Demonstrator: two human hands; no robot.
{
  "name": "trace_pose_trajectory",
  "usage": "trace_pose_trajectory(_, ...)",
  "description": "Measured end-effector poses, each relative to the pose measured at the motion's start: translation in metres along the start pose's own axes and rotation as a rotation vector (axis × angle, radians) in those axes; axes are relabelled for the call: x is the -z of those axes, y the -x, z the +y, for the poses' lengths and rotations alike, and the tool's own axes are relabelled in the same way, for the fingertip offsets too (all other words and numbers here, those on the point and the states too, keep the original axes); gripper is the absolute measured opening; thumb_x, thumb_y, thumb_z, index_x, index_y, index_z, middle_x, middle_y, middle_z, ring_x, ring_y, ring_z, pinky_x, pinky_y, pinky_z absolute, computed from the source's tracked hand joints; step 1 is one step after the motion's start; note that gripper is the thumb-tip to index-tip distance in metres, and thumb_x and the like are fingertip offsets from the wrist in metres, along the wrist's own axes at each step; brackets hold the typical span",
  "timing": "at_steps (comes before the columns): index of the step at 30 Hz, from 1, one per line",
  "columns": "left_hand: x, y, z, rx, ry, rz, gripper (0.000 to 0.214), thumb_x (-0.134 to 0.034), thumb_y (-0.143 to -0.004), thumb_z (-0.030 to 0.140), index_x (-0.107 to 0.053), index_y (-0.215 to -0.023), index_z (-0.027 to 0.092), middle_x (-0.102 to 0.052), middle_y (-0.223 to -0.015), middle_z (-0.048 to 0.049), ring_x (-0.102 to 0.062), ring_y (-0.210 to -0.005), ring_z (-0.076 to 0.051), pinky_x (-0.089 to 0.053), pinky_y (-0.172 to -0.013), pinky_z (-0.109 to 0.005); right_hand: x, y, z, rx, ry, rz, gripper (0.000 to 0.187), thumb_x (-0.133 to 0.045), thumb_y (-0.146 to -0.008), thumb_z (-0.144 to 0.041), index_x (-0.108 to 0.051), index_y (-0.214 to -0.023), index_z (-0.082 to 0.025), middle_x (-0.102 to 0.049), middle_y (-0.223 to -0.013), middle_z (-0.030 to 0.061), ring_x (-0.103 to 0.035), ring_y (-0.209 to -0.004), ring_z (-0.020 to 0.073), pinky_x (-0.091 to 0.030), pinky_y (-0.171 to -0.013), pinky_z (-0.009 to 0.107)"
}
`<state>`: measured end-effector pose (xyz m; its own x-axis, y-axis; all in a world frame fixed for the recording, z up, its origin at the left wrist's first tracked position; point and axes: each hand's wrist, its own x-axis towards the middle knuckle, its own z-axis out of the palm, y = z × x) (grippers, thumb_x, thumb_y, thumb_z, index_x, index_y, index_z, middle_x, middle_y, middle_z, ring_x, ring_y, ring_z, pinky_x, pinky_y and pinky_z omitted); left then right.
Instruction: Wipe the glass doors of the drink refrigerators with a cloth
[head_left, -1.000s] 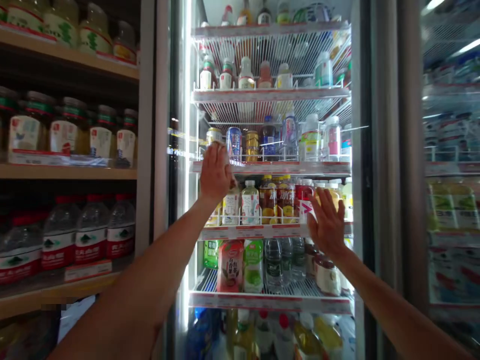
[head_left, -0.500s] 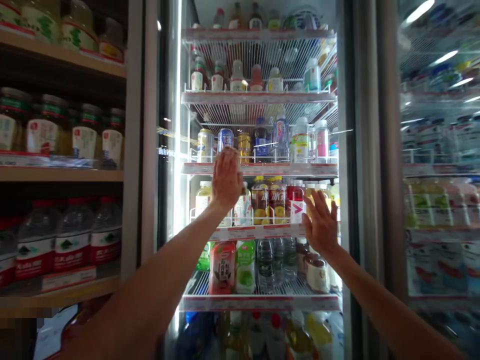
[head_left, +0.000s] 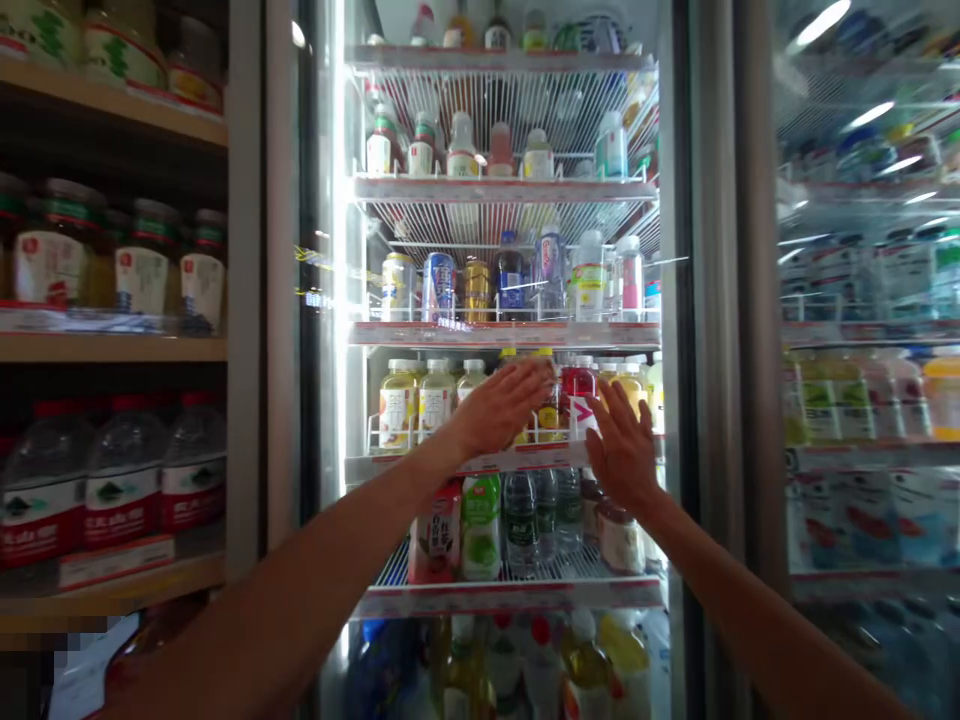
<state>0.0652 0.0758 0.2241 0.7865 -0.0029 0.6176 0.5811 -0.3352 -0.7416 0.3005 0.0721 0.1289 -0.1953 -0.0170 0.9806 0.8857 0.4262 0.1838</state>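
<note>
My left hand (head_left: 506,405) lies flat against the glass door (head_left: 480,225) of a lit drinks fridge, fingers pointing right and slightly blurred. Under it is what looks like a thin cloth (head_left: 553,368); only a small edge shows past the fingertips, and the palm hides the rest. To its right, my right hand (head_left: 622,450) rests on the same glass, fingers spread, holding nothing. Behind the glass, between the hands, stands a red-capped-looking drink bottle (head_left: 579,385) with a white label. White-capped tea bottles (head_left: 397,405) line the shelf left of my left hand.
Open wooden shelves (head_left: 112,348) with bottles stand at the left. Metal door frames (head_left: 716,300) edge the glass, and another glass-fronted fridge (head_left: 870,460) is at the right. Cans (head_left: 439,285) and several bottles fill the fridge shelves.
My left hand has slid down and right across the glass, turning from upright to nearly sideways, closer to my right hand. The right hand stays about in place; the view has shifted slightly.
</note>
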Motion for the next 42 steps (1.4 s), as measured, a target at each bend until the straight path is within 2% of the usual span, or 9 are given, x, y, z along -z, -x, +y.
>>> trace_pose_trajectory(2,0.003,0.003,-0.004,-0.031,0.004,-0.026,0.055,-0.038,-0.09,0.023,-0.023,-0.143,0.021,-0.034,-0.148,-0.0063,-0.022,-0.139,-0.019,-0.026,-0.115,-0.04,0.002,0.0,-0.001,0.017,0.001,-0.019,0.061,-0.039,-0.091,-0.019,-0.015,-0.147,-0.029,-0.03,-0.151,0.0054,-0.024,-0.14,0.0217,-0.019,-0.112,0.048)
trace_pose_trajectory(7,0.01,0.006,-0.027,0.495,-0.082,0.291,0.057,-0.035,-0.09,0.021,-0.02,-0.144,0.019,-0.025,-0.151,-0.0098,-0.014,-0.141,-0.025,-0.023,-0.115,-0.049,0.006,0.004,0.008,-0.058,0.042,0.001,0.058,-0.038,-0.091,-0.02,-0.02,-0.145,-0.029,-0.033,-0.149,0.0052,-0.028,-0.139,0.0226,-0.022,-0.111,0.047)
trace_pose_trajectory(13,0.002,0.012,0.007,-0.082,-0.007,-0.002,0.059,-0.04,-0.088,0.018,-0.02,-0.144,0.019,-0.034,-0.148,-0.0081,-0.023,-0.139,-0.018,-0.028,-0.114,-0.038,0.005,0.004,-0.001,0.026,-0.004,-0.029,0.062,-0.039,-0.09,-0.019,-0.015,-0.146,-0.03,-0.029,-0.151,0.0043,-0.024,-0.14,0.022,-0.021,-0.112,0.047)
trace_pose_trajectory(19,0.015,0.025,-0.028,0.511,-0.108,0.285,0.058,-0.036,-0.09,0.023,-0.018,-0.145,0.021,-0.027,-0.15,-0.0098,-0.016,-0.141,-0.024,-0.024,-0.115,-0.048,0.007,0.006,0.005,-0.044,0.015,-0.011,0.057,-0.038,-0.091,-0.018,-0.022,-0.145,-0.03,-0.034,-0.149,0.0054,-0.027,-0.139,0.0225,-0.022,-0.111,0.047)
trace_pose_trajectory(25,0.014,0.037,-0.013,0.051,-0.017,0.023,0.054,-0.037,-0.091,0.023,-0.023,-0.143,0.022,-0.037,-0.146,-0.0064,-0.023,-0.139,-0.019,-0.027,-0.114,-0.039,0.001,-0.001,-0.011,0.054,-0.029,-0.036,0.059,-0.039,-0.089,-0.017,-0.021,-0.145,-0.029,-0.033,-0.149,0.0055,-0.025,-0.14,0.0215,-0.021,-0.112,0.048)
trace_pose_trajectory(29,0.021,0.052,-0.03,0.496,-0.093,0.263,0.056,-0.035,-0.091,0.023,-0.021,-0.144,0.018,-0.026,-0.151,-0.011,-0.016,-0.141,-0.026,-0.023,-0.115,-0.049,0.002,0.0,-0.01,0.035,-0.03,-0.022,0.056,-0.04,-0.089,-0.016,-0.027,-0.142,-0.027,-0.034,-0.148,0.0069,-0.025,-0.14,0.022,-0.023,-0.111,0.049)
trace_pose_trajectory(31,0.019,0.052,-0.025,0.538,-0.08,0.297,0.058,-0.035,-0.09,0.022,-0.018,-0.145,0.018,-0.023,-0.152,-0.0111,-0.014,-0.141,-0.026,-0.022,-0.115,-0.051,0.003,-0.002,-0.013,0.018,-0.05,0.002,0.054,-0.04,-0.089,-0.015,-0.031,-0.141,-0.025,-0.036,-0.147,0.008,-0.026,-0.139,0.0226,-0.024,-0.111,0.05)
trace_pose_trajectory(37,-0.003,0.028,0.028,0.42,0.023,0.171,0.059,-0.032,-0.091,0.024,-0.011,-0.145,0.013,-0.029,-0.149,-0.0138,-0.013,-0.141,-0.022,-0.027,-0.113,-0.045,-0.003,-0.04,-0.075,0.128,-0.477,0.111,0.053,-0.033,-0.09,-0.013,-0.032,-0.141,-0.029,-0.042,-0.143,0.0031,-0.041,-0.131,0.017,-0.037,-0.107,0.041)
trace_pose_trajectory(42,0.012,0.057,0.019,0.556,-0.023,0.04,0.076,-0.037,-0.088,0.048,-0.007,-0.144,0.006,-0.019,-0.151,-0.0193,-0.002,-0.143,-0.025,-0.012,-0.115,-0.05,-0.037,-0.071,-0.12,0.027,-0.566,0.052,0.05,-0.031,-0.093,-0.024,-0.03,-0.143,-0.026,-0.045,-0.141,0.0044,-0.041,-0.131,0.02,-0.04,-0.105,0.045)
